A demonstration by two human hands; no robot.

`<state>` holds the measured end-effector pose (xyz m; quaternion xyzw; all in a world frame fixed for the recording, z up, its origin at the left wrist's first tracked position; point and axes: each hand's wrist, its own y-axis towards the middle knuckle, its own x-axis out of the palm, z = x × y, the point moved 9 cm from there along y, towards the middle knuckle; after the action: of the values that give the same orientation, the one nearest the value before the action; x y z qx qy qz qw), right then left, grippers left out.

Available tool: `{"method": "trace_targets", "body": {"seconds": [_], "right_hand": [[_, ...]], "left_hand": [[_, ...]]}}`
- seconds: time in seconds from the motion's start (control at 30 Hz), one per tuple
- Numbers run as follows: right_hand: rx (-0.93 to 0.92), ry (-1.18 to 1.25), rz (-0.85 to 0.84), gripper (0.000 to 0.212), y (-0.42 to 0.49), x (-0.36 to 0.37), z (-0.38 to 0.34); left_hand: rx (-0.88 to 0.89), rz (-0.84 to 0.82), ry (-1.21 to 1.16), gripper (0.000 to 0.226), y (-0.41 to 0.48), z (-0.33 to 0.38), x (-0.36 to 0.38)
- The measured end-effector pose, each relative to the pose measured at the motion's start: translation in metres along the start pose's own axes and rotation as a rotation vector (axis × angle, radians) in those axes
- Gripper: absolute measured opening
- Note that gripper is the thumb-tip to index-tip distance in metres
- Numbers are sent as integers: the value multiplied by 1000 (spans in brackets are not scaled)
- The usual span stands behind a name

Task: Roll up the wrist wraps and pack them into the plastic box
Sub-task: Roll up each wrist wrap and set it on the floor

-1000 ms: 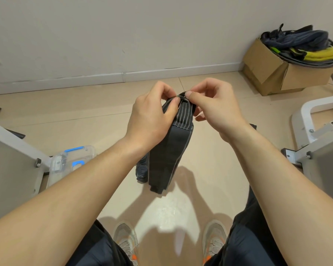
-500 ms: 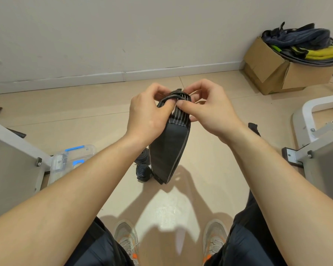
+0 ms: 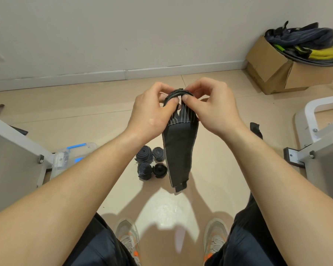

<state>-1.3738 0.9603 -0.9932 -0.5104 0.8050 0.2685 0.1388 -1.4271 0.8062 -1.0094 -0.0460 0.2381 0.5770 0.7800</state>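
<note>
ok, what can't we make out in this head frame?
- Plastic box: head view; the left forearm and a grey panel cover most of it, so its contents are unreadable.
- Wrist wrap: the rolled top end is buried under the fingers of the left hand and right hand.
- Black item on the floor: mostly behind the right forearm, so it cannot be identified.
- Cardboard box: cut off by the right edge.

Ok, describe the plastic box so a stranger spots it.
Find the grey panel at the left edge of the beige floor. Beside its foot sits the clear plastic box, partly behind the left forearm. Unlike the black rolled wraps nearby, it has blue clips.
</note>
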Motion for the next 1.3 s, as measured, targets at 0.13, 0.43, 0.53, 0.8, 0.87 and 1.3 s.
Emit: {"method": "trace_targets", "body": {"seconds": [0.13,0.43,0.53,0.8,0.87,1.3], "right_hand": [[-8,19,50,4,0,-1,-5],[222,202,-269,23,-12,19,10],[310,246,-444,25,-21,30,17],[389,476,-382,25,-18,31,28],[393,507,-341,25,-16,27,30],[346,895,-283,24,-9,23,18]], "left_hand": [[-30,101,-35,16,1,-3,-7],[-113,67,-183,18,5,-15,-8],[-136,66,-204,16,5,-18,-8],[-194,-114,-333,34,6,-17,2],[-262,-213,-425,28,2,-20,7],[-291,-257,-825,28,-4,-4,13]]}}
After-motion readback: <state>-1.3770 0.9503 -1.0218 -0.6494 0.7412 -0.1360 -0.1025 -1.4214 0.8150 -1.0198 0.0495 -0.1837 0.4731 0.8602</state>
